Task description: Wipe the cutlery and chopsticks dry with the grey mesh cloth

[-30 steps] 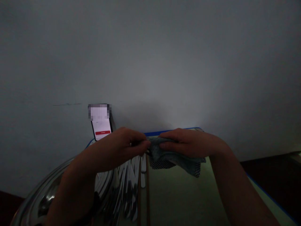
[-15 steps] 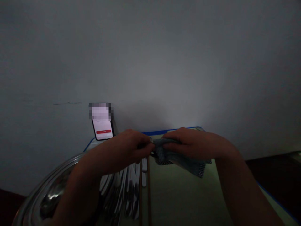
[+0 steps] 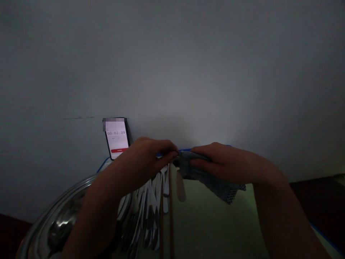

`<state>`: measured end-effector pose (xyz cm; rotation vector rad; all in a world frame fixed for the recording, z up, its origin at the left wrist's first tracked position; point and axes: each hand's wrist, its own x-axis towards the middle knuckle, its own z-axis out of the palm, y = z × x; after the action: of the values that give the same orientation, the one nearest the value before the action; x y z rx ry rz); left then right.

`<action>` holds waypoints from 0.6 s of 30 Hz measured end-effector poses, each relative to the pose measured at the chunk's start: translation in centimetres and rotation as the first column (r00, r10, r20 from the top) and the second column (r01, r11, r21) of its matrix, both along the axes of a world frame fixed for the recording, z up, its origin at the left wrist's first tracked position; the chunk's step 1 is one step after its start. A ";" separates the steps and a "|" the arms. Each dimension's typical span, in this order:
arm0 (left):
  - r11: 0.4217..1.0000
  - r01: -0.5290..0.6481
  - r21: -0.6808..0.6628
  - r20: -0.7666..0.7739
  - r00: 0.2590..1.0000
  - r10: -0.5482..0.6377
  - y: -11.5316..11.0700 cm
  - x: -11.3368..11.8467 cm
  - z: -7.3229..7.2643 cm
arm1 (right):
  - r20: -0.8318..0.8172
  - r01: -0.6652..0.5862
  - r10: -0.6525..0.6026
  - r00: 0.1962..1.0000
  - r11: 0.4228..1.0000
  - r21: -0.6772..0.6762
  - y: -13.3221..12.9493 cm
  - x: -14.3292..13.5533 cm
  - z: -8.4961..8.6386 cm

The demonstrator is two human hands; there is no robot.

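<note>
My left hand (image 3: 153, 154) is closed in a pinch on the end of a metal utensil (image 3: 180, 187), whose pale, blurred part hangs down over the table. My right hand (image 3: 218, 160) grips a grey-blue cloth (image 3: 212, 181) with a checked edge, and the cloth touches the utensil beside my left fingertips. Several pieces of silvery cutlery (image 3: 151, 201) lie in a heap below my left hand, left of two thin brown sticks (image 3: 171, 223).
A large shiny metal bowl (image 3: 61, 219) stands at the lower left. A lit phone (image 3: 118, 138) leans on the grey wall (image 3: 188, 72) at the back left. The pale green table (image 3: 215, 223) has a blue edge.
Both hands have risen slightly, with the cloth. The utensil's pale part now shows below them. The cloth is bunched more closely at its left end.
</note>
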<state>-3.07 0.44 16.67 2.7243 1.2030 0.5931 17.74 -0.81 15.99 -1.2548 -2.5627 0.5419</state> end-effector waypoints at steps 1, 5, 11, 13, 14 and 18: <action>1.000 -0.007 0.007 0.004 1.000 0.007 0.0 0.0 0.0 | -0.005 0.004 -0.004 1.000 1.000 0.010 0.0 0.0 0.0; 1.000 -0.014 -0.002 -0.005 1.000 0.014 0.0 0.0 -0.2 | -0.029 0.037 -0.035 0.999 0.999 0.037 0.0 -0.1 0.1; 0.999 0.008 -0.050 -0.066 0.998 -0.011 0.2 -0.2 -0.5 | -0.050 0.061 -0.060 0.997 0.998 0.020 -0.1 0.0 0.2; 0.999 0.009 -0.046 -0.070 0.997 -0.012 0.3 -0.2 -0.5 | -0.051 0.069 -0.068 0.996 0.998 0.011 0.0 0.1 0.1; 0.999 0.010 -0.044 -0.070 0.997 -0.013 0.3 -0.2 -0.5 | -0.049 0.069 -0.069 0.996 0.998 0.009 0.0 0.1 0.1; 0.999 0.019 -0.034 -0.061 0.998 -0.021 0.2 -0.3 -0.5 | -0.021 0.055 -0.055 0.998 0.998 0.009 0.0 0.2 0.1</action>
<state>-3.38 0.66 16.18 2.7427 1.1862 0.4859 17.94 -0.85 16.09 -1.3051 -2.5026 0.5279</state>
